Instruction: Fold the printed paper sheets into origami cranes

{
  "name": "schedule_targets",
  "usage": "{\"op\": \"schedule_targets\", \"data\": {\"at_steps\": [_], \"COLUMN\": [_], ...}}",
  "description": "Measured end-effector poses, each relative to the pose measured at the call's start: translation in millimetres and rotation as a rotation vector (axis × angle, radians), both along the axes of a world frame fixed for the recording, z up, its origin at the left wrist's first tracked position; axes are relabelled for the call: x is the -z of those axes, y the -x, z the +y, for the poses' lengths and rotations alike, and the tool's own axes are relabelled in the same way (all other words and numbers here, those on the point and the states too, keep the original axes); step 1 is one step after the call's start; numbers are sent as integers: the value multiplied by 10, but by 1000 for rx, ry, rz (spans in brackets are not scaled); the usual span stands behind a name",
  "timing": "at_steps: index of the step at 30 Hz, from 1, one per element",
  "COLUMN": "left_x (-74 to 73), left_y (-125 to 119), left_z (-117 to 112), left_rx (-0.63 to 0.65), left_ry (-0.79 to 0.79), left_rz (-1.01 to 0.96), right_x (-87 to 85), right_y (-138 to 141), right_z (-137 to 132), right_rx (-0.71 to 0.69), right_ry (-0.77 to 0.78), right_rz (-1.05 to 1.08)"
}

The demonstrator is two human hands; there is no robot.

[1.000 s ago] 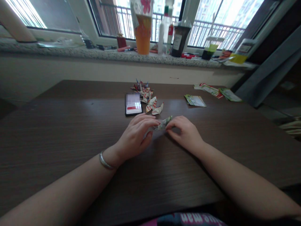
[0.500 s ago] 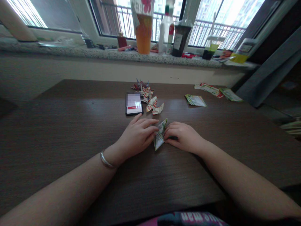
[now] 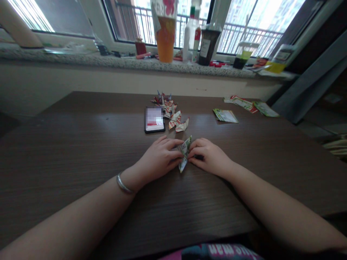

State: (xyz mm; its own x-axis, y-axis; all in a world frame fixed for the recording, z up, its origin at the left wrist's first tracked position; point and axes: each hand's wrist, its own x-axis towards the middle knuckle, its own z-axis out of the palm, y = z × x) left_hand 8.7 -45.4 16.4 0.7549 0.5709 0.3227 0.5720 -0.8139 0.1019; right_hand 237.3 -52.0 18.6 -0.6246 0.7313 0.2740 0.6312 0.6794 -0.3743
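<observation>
A small folded piece of printed paper (image 3: pixel 184 154) stands on the dark wooden table (image 3: pixel 81 151) between my two hands. My left hand (image 3: pixel 158 159) pinches its left side, fingers closed on it; a silver bracelet sits on that wrist. My right hand (image 3: pixel 210 156) grips the paper's right side with curled fingers. Both hands rest on the tabletop.
A phone (image 3: pixel 154 120) lies just beyond my hands, with a pile of folded paper figures (image 3: pixel 171 110) beside it. Loose printed sheets (image 3: pixel 225 115) lie at the right. The windowsill behind holds an orange drink cup (image 3: pixel 165 34), bottles and other cups.
The paper was held flat and sideways between my fingertips; now it is turned upright and narrower, and both hands have closed in on it.
</observation>
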Motion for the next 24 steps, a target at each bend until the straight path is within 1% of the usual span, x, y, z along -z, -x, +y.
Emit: {"op": "schedule_targets", "data": {"at_steps": [6, 12, 17, 24], "left_x": [5, 5, 15, 34], "left_y": [-9, -12, -33, -46], "left_z": [7, 6, -1, -6], "left_rx": [4, 14, 4, -20], "left_ry": [-10, 5, 39, 81], "left_rz": [-7, -28, -62, -88], "right_x": [21, 54, 99, 84], "right_y": [20, 9, -12, -6], "right_z": [-3, 43, 96, 112], "right_rx": [131, 169, 203, 274], "right_ry": [19, 67, 92, 104], "right_rz": [108, 74, 91, 110]}}
